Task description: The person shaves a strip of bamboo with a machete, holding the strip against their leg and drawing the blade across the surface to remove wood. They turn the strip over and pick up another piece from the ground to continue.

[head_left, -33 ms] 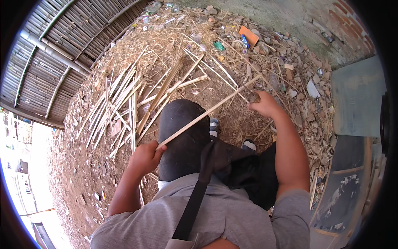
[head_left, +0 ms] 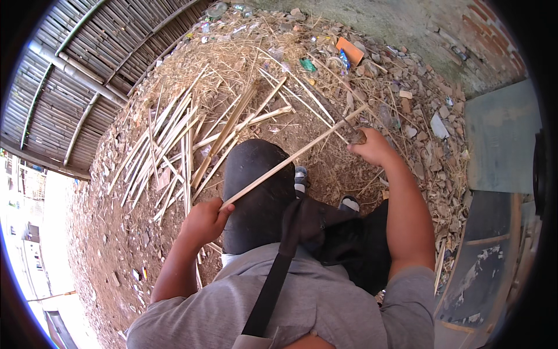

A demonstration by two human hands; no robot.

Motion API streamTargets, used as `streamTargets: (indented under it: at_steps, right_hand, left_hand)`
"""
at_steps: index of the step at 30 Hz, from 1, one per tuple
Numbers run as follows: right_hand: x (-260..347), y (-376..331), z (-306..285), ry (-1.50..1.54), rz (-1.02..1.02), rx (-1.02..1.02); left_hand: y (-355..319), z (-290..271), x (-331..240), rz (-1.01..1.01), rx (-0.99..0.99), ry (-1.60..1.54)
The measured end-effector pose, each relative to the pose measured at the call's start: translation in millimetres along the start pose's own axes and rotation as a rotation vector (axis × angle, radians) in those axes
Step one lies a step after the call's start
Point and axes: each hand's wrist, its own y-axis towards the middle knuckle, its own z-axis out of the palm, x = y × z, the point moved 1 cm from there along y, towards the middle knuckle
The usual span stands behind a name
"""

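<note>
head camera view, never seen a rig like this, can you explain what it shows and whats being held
There is no machine here, just a person's two bare hands. The camera sits on their head looking down, and its fisheye lens bends straight edges near the rim. The picture's left is the person's left.

The left hand grips the near end of a pale strip, which slants across the dark-clad knee. The right hand holds a brown-handled tool near the strip's far end; the tool's working part is too small to make out well.

On the ground lie a pile of similar strips, straw and rubble.
</note>
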Motion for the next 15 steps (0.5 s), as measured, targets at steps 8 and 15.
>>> streamTargets:
  at_steps: [8, 15]
  right_hand:
    - [53, -23, 21, -0.229, -0.171, 0.166]
    - [-6, 7, 2, 0.099, -0.022, 0.048]
  left_hand:
    - [1, -2, 5, 0.024, 0.033, -0.034]
    - [2, 5, 6, 0.049, -0.027, -0.040]
